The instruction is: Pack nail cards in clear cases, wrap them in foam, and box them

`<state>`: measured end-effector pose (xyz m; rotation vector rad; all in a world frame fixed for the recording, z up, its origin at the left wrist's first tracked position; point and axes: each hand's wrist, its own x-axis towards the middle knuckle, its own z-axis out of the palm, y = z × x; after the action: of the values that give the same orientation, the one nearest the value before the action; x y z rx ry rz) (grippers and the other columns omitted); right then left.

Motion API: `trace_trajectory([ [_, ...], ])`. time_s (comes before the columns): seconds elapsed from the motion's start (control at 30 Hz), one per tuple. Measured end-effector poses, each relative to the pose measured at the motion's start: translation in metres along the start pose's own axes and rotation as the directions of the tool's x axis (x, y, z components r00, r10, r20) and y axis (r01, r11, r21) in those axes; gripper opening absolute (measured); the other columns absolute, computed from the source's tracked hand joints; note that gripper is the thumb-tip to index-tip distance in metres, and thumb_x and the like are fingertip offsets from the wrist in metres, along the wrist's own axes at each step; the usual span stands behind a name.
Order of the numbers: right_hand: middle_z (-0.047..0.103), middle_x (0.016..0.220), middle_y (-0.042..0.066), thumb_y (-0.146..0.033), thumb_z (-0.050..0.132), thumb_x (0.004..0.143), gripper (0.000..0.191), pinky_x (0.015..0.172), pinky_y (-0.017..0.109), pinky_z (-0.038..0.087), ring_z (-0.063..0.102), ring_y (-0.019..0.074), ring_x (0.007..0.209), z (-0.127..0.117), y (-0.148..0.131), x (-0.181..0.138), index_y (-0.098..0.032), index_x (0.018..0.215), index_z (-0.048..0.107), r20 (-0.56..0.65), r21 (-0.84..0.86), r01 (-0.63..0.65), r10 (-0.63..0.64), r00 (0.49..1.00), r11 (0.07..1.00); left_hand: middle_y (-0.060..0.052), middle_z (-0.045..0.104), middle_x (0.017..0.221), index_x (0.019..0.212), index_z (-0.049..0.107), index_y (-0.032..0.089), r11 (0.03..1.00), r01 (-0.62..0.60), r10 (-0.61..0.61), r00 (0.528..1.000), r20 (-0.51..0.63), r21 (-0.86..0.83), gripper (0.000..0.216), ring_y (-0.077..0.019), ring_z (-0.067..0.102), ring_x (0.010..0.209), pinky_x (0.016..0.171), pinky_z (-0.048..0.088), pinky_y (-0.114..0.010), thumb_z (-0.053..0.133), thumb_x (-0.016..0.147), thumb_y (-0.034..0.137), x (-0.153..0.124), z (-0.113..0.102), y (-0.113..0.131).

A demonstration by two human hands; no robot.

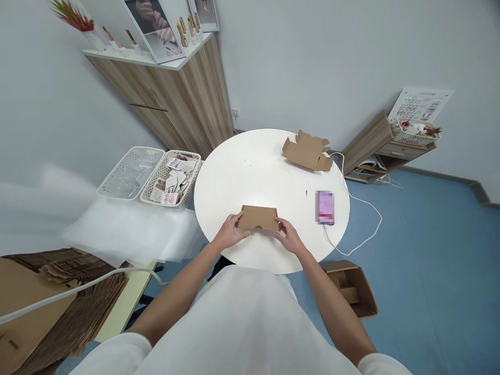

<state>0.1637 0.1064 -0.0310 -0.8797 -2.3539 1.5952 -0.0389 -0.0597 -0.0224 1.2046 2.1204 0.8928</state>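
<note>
A small flat cardboard box [259, 217], closed, lies near the front edge of the round white table [253, 172]. My left hand [229, 233] grips its left end with curled fingers. My right hand [289, 237] holds its right end, thumb on the front corner. An unfolded cardboard box [307, 151] with raised flaps rests at the table's far right. A phone [325, 207] with a pink screen lies to the right of the closed box, plugged into a white cable [365, 208].
Two white baskets [150, 174] stand left of the table, one holding several packets. Flat cardboard stacks [50, 307] lie at lower left. An open carton [351, 286] sits on the blue floor at right. A wooden cabinet [175, 94] and a low shelf [390, 143] stand by the wall.
</note>
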Motion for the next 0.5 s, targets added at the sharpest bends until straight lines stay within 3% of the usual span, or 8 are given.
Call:
trace_trajectory([
  [0.1,0.050,0.107,0.006,-0.041,0.046,0.078,0.045,0.087,0.038,0.040,0.050,0.0183,0.093,-0.008,-0.012,0.009,-0.028,0.121,0.043,-0.046,0.063,-0.066,0.069,0.997,0.996,-0.007,0.049,0.098,0.130,0.035,0.022,1.000,-0.003,0.004,0.999,-0.041,0.013,0.057,-0.0176,0.054,0.081,0.077,0.044,-0.033,0.046,0.079,0.046,0.014,-0.006,0.003],
  [0.2,0.050,0.112,0.005,-0.047,0.039,0.081,0.046,0.088,0.037,0.039,0.052,0.0163,0.091,-0.014,-0.020,0.020,-0.028,0.123,0.043,-0.012,0.156,-0.156,0.160,0.987,0.975,-0.007,0.050,0.095,0.129,0.037,0.020,0.997,0.047,-0.043,0.997,-0.066,0.053,0.049,-0.0166,0.053,0.075,0.077,0.043,-0.034,0.040,0.084,0.038,0.030,-0.007,0.005],
  [0.3,0.050,0.114,0.004,-0.050,0.035,0.082,0.048,0.089,0.037,0.038,0.052,0.0163,0.095,-0.019,-0.023,0.030,-0.028,0.124,0.042,0.014,0.198,-0.207,0.208,0.978,0.958,-0.008,0.050,0.099,0.126,0.040,0.019,0.993,0.093,-0.084,0.990,-0.111,0.078,0.048,-0.0174,0.054,0.079,0.077,0.044,-0.033,0.042,0.082,0.037,0.041,-0.009,0.008],
  [0.4,0.051,0.112,0.004,-0.052,0.035,0.081,0.046,0.090,0.037,0.037,0.050,0.0179,0.099,-0.023,-0.026,0.038,-0.029,0.119,0.049,-0.066,0.138,-0.207,0.217,0.974,0.969,-0.008,0.048,0.102,0.121,0.045,0.019,0.990,0.102,-0.084,0.980,-0.178,0.094,0.046,-0.0192,0.053,0.086,0.077,0.044,-0.032,0.049,0.078,0.036,0.048,-0.011,0.011],
  [0.5,0.053,0.108,0.004,-0.052,0.035,0.080,0.046,0.085,0.037,0.040,0.053,0.0174,0.089,-0.025,-0.032,0.044,-0.027,0.114,0.054,-0.110,0.118,-0.213,0.226,0.968,0.970,-0.007,0.049,0.099,0.115,0.050,0.019,0.992,0.089,-0.071,0.979,-0.189,0.092,0.042,-0.0193,0.052,0.088,0.076,0.044,-0.032,0.052,0.075,0.033,0.051,-0.014,0.012],
])
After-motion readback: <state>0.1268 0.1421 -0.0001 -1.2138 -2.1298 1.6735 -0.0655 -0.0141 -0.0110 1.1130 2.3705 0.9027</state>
